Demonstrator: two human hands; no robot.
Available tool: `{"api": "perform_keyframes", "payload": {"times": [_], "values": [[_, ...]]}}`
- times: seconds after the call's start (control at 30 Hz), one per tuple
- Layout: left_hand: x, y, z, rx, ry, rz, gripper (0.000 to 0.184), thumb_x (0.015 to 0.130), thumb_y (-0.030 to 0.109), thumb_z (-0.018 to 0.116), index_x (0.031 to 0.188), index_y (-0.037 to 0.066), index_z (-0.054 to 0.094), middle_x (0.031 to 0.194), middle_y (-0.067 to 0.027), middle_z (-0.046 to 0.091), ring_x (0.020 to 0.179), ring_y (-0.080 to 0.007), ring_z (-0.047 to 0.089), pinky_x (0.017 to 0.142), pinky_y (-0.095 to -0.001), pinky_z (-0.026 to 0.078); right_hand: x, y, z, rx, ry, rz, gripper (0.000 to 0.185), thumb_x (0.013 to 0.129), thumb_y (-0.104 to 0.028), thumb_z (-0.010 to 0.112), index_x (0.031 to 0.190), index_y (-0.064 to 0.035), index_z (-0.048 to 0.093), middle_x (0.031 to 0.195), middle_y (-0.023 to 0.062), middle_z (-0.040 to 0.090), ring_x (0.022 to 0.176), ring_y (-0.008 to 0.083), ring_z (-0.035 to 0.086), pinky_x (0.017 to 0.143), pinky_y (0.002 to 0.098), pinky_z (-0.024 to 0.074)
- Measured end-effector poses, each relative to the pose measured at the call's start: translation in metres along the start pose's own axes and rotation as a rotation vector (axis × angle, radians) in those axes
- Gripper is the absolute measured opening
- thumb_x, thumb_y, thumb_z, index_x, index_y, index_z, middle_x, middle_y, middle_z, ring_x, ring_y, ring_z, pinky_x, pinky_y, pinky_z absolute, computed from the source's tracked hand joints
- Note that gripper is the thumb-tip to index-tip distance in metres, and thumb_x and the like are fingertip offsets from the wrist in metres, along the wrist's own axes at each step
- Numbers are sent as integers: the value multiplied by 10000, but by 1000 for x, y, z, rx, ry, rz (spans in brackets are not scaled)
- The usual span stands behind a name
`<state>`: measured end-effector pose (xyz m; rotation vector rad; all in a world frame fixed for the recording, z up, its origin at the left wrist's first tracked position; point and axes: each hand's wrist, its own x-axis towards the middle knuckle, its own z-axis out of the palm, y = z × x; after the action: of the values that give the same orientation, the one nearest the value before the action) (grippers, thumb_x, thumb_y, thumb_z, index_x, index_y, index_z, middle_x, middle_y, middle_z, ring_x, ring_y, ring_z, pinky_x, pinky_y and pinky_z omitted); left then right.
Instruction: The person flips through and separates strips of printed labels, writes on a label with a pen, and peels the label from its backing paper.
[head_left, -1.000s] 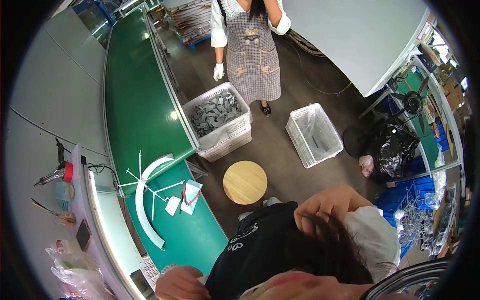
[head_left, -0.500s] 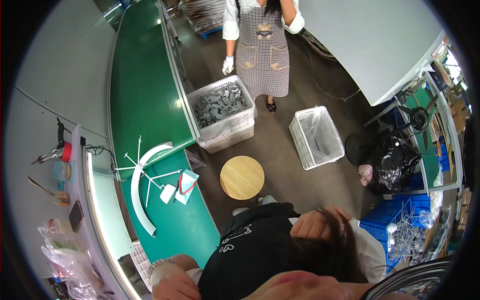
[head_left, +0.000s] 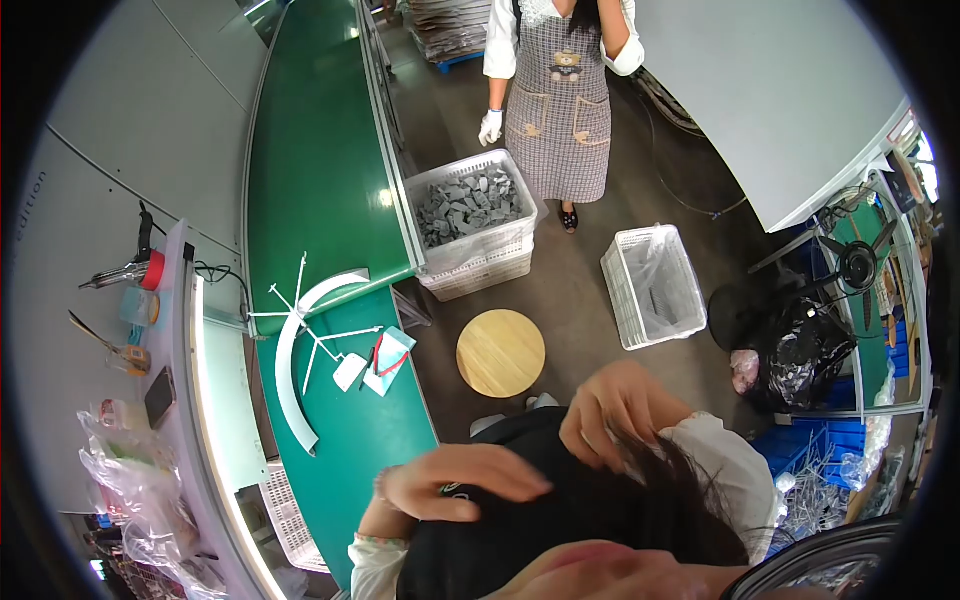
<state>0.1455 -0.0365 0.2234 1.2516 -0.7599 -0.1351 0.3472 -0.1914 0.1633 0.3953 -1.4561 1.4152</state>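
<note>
My left hand (head_left: 465,482) is held before my black apron (head_left: 490,545), fingers stretched out and thumb apart, holding nothing that shows. Higher and to the right, my right hand (head_left: 622,412) hangs with bent, loosely spread fingers beside strands of my dark hair (head_left: 690,485). Nothing is visible in it, though its fingertips are partly hidden. On the green table (head_left: 365,480) to my left lie a curved white strip (head_left: 287,375), a thin white branched frame (head_left: 305,325) and a light-blue packet (head_left: 388,362) with a red strap.
A round wooden stool (head_left: 501,353) stands ahead. Beyond it are a white crate (head_left: 475,262) of grey pieces and a plastic-lined crate (head_left: 625,300). A co-worker in a checked apron (head_left: 557,140) stands behind them. A fan (head_left: 858,268) and black bag (head_left: 810,350) are at right.
My left hand has risen from the lower left to the front of my apron and its fingers have straightened. My right hand has lifted and loosened from a fist. The view has shifted slightly.
</note>
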Motion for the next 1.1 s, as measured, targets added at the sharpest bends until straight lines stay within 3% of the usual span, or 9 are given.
{"api": "perform_keyframes", "payload": {"times": [0.1, 0.17, 0.3, 0.5, 0.73, 0.83, 0.93, 1.0, 1.1], "values": [[34, -5, 19, 118, -239, -41, 625, 969, 341, 491, 1413, -67, 326, 1492, -262, 270, 1404, -385, 222, 1129, -494, 175, -49, 20, -6, 137, 457, 83, 103, 853, -107, 683, 915, -28, 707, 888, 100, 672, 921, 254, 590, 759, 372, 482], [45, -6, 28, 181, -359, -37, 688, 970, 374, 475, 1455, -57, 248, 1533, -256, 186, 1446, -383, 110, 1151, -498, 100, -140, 56, -40, -134, 859, 405, 275, 858, -56, 627, 1131, -37, 657, 948, 84, 666, 929, 169, 585, 774, 318, 472], [51, -12, 39, 230, -409, -32, 744, 964, 437, 412, 1458, -84, 215, 1531, -286, 150, 1441, -431, 61, 1140, -535, 60, -119, 69, -109, -130, 1530, 573, 670, 934, -101, 545, 1513, -177, 217, 1029, 55, 635, 841, 81, 547, 738, 229, 441], [61, -18, 33, 177, -416, -46, 762, 949, 447, 477, 1468, -51, 222, 1545, -259, 136, 1449, -404, 52, 1146, -524, 49, -139, 63, -149, -277, 1516, 587, 652, 939, -135, 532, 1509, -149, 215, 1093, 84, 644, 891, 100, 573, 767, 235, 457], [86, -46, 11, 77, -556, -87, 743, 934, 474, 493, 1433, -49, 322, 1519, -268, 204, 1435, -425, 119, 1136, -545, 63, -137, 46, 23, 55, 1194, 397, 588, 912, -205, 564, 1430, -7, 370, 1326, 136, 529, 1152, 212, 540, 980, 350, 414], [129, -68, 15, 62, -724, -135, 710, 926, 457, 512, 1408, -47, 372, 1495, -262, 253, 1430, -416, 146, 1132, -551, 83, -112, 22, 109, -179, 1082, 57, 710, 858, -305, 651, 1424, 20, 371, 1409, 181, 449, 1230, 267, 490, 1017, 385, 377], [165, -92, 37, 52, -930, -284, 577, 916, 336, 551, 1360, -17, 445, 1426, -232, 374, 1386, -382, 270, 1118, -511, 199, -73, -14, 172, -954, 773, -126, 918, 792, -557, 682, 1418, 42, 375, 1481, 229, 328, 1350, 322, 332, 1102, 429, 247], [171, -113, 48, 103, -1122, -447, 523, 908, 277, 564, 1342, 1, 468, 1392, -215, 424, 1339, -364, 359, 1095, -486, 268, -45, -18, 218, -1219, 702, -173, 762, 868, -489, 619, 1363, 63, 441, 1383, 272, 415, 1251, 377, 423, 1029, 436, 340], [206, -127, 82, 9, -1036, -412, 397, 863, 121, 633, 1241, 16, 565, 1215, -149, 583, 1148, -327, 532, 994, -409, 401, -11, 2, 287, -1406, 716, -88, 639, 937, -421, 540, 1333, 75, 464, 1314, 276, 466, 1163, 381, 481, 959, 431, 408]]}}
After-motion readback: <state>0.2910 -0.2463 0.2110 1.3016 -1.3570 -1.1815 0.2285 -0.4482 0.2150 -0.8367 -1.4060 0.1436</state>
